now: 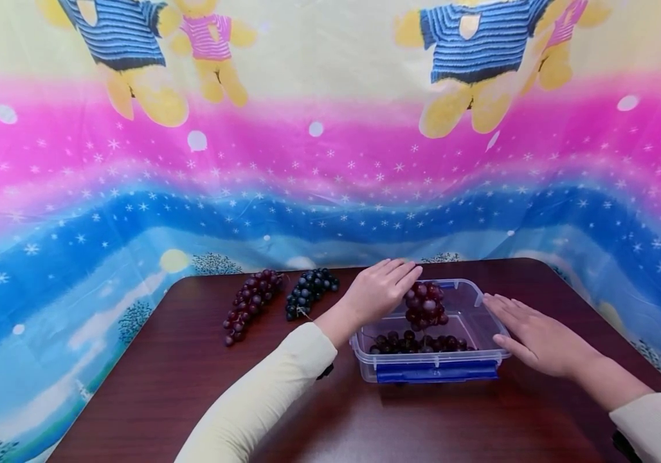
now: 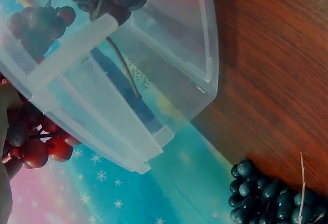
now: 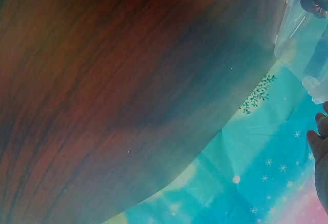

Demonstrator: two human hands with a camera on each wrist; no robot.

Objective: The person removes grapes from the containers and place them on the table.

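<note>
My left hand (image 1: 378, 292) holds a bunch of red grapes (image 1: 425, 305) over the clear plastic container (image 1: 436, 359) with blue clips. In the left wrist view, those red grapes (image 2: 36, 149) hang beside the hand at the left edge, near the container wall (image 2: 120, 116). Dark grapes (image 1: 408, 344) lie inside the container. At the container's right side is my right hand (image 1: 539, 337), its fingers straight and holding nothing. Only a few of its fingertips (image 3: 316, 144) show in the right wrist view. Whether they touch the rim is hard to tell.
Left of the container, another bunch of red grapes (image 1: 252, 302) and a bunch of black grapes (image 1: 311, 292) lie on the brown table (image 1: 203, 366). A printed cloth (image 1: 319, 161) hangs behind the table's far edge.
</note>
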